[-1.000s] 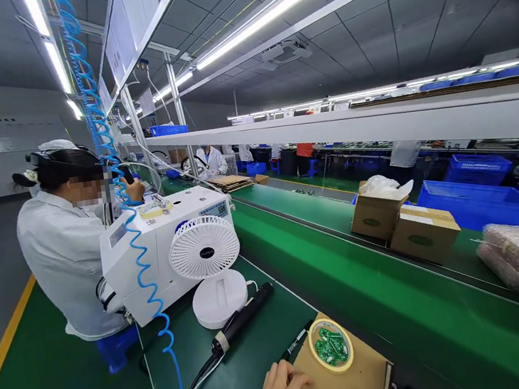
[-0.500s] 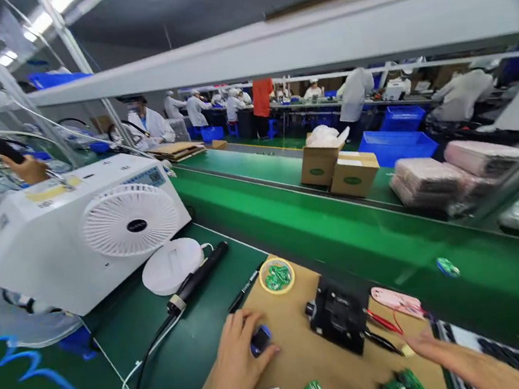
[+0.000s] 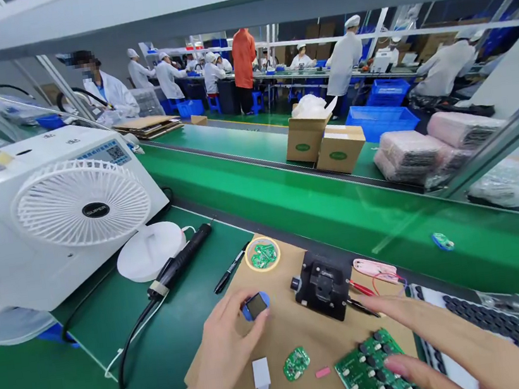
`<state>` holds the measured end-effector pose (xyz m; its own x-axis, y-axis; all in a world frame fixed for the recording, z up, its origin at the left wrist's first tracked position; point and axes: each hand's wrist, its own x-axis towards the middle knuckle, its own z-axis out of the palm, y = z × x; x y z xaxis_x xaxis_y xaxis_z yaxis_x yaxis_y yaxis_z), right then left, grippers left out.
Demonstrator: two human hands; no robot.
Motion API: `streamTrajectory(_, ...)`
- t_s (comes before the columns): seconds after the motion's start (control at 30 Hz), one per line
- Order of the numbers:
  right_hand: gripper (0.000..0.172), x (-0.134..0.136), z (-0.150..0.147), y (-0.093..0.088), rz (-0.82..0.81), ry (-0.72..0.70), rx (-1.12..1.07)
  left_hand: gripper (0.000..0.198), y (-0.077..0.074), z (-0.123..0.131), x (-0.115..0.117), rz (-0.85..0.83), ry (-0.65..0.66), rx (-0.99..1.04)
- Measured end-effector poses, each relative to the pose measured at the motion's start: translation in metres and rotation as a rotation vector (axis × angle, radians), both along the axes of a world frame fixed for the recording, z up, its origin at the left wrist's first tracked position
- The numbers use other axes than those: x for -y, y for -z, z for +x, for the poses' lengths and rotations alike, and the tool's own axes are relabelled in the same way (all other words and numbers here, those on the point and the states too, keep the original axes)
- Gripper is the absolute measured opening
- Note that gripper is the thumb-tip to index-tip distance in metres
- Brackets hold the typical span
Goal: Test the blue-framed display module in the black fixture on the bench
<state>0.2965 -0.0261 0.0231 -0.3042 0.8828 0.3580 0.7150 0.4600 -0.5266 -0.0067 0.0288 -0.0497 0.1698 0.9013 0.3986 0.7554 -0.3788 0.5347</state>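
Note:
My left hand [image 3: 225,349] pinches a small blue device with a dark screen [image 3: 255,305] and lifts it just above the brown cardboard sheet [image 3: 302,335]. My right hand [image 3: 440,349] stretches out with fingers spread over a green circuit board panel [image 3: 376,373] at the sheet's near right. Between the hands sits a black fixture [image 3: 323,285]. A small round green circuit board [image 3: 296,363], a white block [image 3: 261,373] and a pink piece [image 3: 322,372] lie on the sheet near my left hand.
A tape ring holding green boards [image 3: 262,255], a black pen [image 3: 230,271] and an electric screwdriver [image 3: 180,263] lie to the left. A white fan [image 3: 82,208] and white machine [image 3: 10,189] stand at far left. The green conveyor [image 3: 337,203] carries cardboard boxes [image 3: 324,141]. Several people work beyond.
The camera has tilted down and swung right. My left hand lifted the blue device off the cardboard. My right hand reached further in over the green board panel.

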Motion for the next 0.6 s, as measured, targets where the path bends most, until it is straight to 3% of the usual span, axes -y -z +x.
streamTrajectory(0.1, 0.036, -0.017, -0.027, -0.009, -0.191, -0.006, -0.128, 0.014, -0.037, 0.026, 0.001, 0.124, 0.116, 0.117)
streamTrajectory(0.2, 0.032, -0.029, -0.052, -0.016, -0.344, 0.043, -0.376, 0.019, -0.060, 0.050, -0.001, 0.228, 0.198, 0.204)
streamTrajectory(0.37, 0.034, -0.032, -0.062, -0.017, -0.435, 0.148, -0.651, 0.020, -0.065, 0.073, -0.009, 0.302, 0.272, 0.309)
streamTrajectory(0.6, 0.032, -0.034, -0.053, -0.012, -0.593, 0.056, -0.759, 0.026, -0.066, 0.074, -0.009, 0.236, 0.275, 0.326)
